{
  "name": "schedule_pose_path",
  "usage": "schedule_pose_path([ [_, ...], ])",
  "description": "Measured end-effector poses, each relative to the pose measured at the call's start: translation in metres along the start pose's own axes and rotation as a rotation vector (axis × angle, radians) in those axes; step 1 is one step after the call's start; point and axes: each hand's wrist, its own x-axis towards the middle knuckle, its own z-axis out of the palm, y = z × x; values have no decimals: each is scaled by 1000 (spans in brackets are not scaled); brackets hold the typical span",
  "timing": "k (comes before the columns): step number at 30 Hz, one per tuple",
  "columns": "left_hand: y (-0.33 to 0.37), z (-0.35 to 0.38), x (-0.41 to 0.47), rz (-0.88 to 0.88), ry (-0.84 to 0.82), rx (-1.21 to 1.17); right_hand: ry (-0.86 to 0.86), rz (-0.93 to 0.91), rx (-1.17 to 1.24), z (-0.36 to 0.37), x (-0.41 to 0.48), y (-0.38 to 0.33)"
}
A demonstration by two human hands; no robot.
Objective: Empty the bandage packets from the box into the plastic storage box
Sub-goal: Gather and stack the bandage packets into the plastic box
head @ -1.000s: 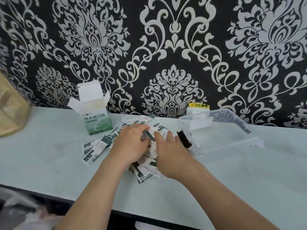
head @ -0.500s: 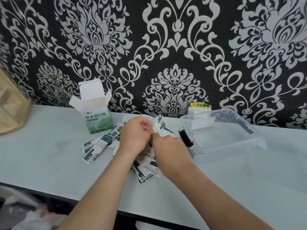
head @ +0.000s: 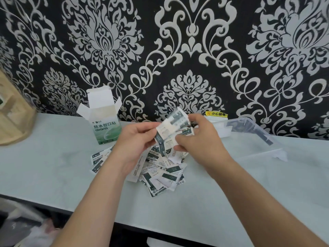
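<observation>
**Both hands holding a bunch of packets above the pile**

The left hand (head: 135,139) and right hand (head: 197,141) meet over the middle of the table (head: 44,166). Between them is a small bunch of packets (head: 171,129), fanned, blurred at the top and lifted clear of the table. Each hand has its fingers curled: the left pinches the bunch at its left edge, and the right grips its right side between thumb and fingers.

Directly below lies the pile (head: 160,172) of loose packets, white with dark green print, spread flat on the table. The box (head: 105,125) stands upright behind and to the left of the pile, with its top flaps open. The clear storage box (head: 258,139) sits on the table just right of the right hand. Its contents cannot be made out.

A yellow label (head: 216,114) shows on the patterned wall (head: 178,50) behind, and a wooden object (head: 12,125) stands at far left.
</observation>
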Motion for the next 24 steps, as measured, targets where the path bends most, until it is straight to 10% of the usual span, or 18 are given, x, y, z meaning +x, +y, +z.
schedule_pose_path([
  [6, -3, 16, -3, 96, 28, 223, -122, 63, 325, -15, 7, 2],
  [24, -6, 53, 0, 252, 156, 522, 117, -138, -187, -33, 11, 4],
])
